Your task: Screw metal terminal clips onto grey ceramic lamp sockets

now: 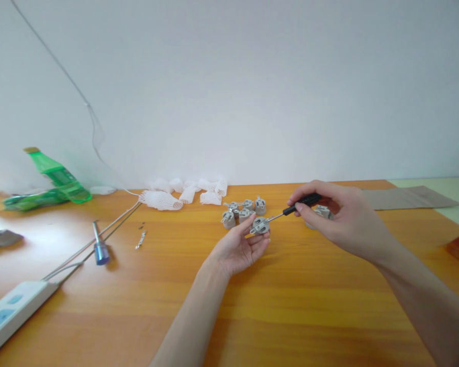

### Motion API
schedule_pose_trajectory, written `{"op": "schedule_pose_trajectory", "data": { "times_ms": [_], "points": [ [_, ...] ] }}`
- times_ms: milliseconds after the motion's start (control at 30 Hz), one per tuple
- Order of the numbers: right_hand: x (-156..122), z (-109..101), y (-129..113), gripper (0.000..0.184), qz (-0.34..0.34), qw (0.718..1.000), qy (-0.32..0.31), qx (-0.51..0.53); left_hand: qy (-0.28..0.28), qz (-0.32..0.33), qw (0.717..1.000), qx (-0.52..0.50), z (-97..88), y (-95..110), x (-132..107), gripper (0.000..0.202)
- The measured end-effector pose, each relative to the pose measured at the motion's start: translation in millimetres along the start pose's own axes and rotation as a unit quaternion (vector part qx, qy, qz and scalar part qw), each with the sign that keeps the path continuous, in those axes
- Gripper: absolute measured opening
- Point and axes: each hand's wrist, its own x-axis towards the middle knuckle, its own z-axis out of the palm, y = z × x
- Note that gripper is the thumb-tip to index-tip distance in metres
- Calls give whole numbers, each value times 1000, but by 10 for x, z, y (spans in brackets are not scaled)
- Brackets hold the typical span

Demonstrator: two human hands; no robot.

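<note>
Left hand (pixel 239 248): palm up, holding a round ceramic socket (pixel 259 225).
Left fingers (pixel 257 240): curled up, with the thumb, around the socket's edge.
Right hand (pixel 340 216): above the worktop (pixel 290 316), holding a small screwdriver (pixel 302 203).
Right fingers (pixel 297 201): pinching the black handle against the thumb.
Screwdriver tip: reaches the socket's face; any screw there is too small to tell.
Other sockets: a cluster (pixel 241 210) sits just behind the left hand, and another (pixel 323 211) lies partly hidden beneath the right hand.
Rest: white foam netting (pixel 161 200), a green bottle (pixel 57 178), a blue-handled tool (pixel 100 253), a metal strip (pixel 140 239) and a power strip (pixel 11 316) are on the worktop.
Risk: the tip could slip off if pressed at an angle. The loose grip could let the socket roll away, or it could knock the cluster.
</note>
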Motion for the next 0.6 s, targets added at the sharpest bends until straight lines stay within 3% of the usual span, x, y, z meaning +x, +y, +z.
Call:
{"op": "schedule_pose_trajectory", "data": {
  "times_ms": [300,600],
  "points": [
    [-20,-3,-22,20,-36,998,-8,-54,-1,17,1000,-11,6,3,-17,20],
    [-20,-9,-65,18,-26,999,15,-29,-3,12,1000,-18,-11,27,-20,24]
  ]
}}
